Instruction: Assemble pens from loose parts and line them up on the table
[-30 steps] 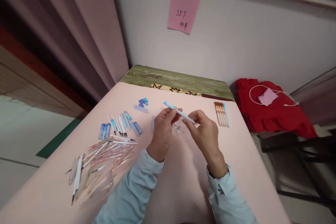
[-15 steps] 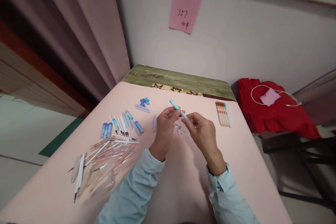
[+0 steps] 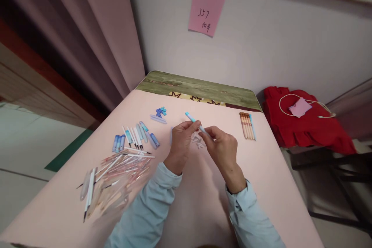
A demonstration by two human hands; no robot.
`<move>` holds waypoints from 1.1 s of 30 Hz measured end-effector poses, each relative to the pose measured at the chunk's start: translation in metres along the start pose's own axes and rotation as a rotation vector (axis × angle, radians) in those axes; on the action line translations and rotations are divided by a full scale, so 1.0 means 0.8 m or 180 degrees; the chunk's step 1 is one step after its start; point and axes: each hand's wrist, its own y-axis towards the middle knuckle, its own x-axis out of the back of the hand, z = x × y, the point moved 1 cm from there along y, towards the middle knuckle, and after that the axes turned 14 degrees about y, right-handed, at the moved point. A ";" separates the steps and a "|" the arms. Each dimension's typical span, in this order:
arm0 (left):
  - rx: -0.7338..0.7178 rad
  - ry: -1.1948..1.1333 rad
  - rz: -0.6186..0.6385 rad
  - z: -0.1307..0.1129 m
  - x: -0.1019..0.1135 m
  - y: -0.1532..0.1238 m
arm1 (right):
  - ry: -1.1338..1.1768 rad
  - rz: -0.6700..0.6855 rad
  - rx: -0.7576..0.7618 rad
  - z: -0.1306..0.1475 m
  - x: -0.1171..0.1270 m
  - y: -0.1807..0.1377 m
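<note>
A light-blue pen (image 3: 190, 117) is held slantwise above the table, its blue end pointing up and left. My left hand (image 3: 182, 139) pinches it around the middle, thumb on top. The fingers of my right hand (image 3: 222, 143) are closed on its lower right end, which they partly hide. Small whitish pieces (image 3: 198, 143) lie on the table just behind and below the hands. A pale-blue barrel (image 3: 171, 135) shows partly behind my left hand. Off to the right, several brown-capped pens (image 3: 245, 126) lie in a row beside one blue pen (image 3: 252, 127).
On the left lie blue caps (image 3: 118, 143), white refills (image 3: 135, 137), blue barrels (image 3: 152, 139) and a loose heap of clear and pinkish pen parts (image 3: 124, 166). Small blue pieces (image 3: 161, 112) sit farther back. Beyond the table's right edge is a red cloth (image 3: 308, 124) with a white cable.
The pen's blue end has shifted slightly left and down. My right hand has closed in toward the left hand along the pen. The view has moved slightly.
</note>
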 end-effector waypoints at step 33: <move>-0.0040 0.0604 0.0625 0.023 -0.002 0.008 | 0.1735 0.0235 -0.0789 -0.053 -0.010 -0.033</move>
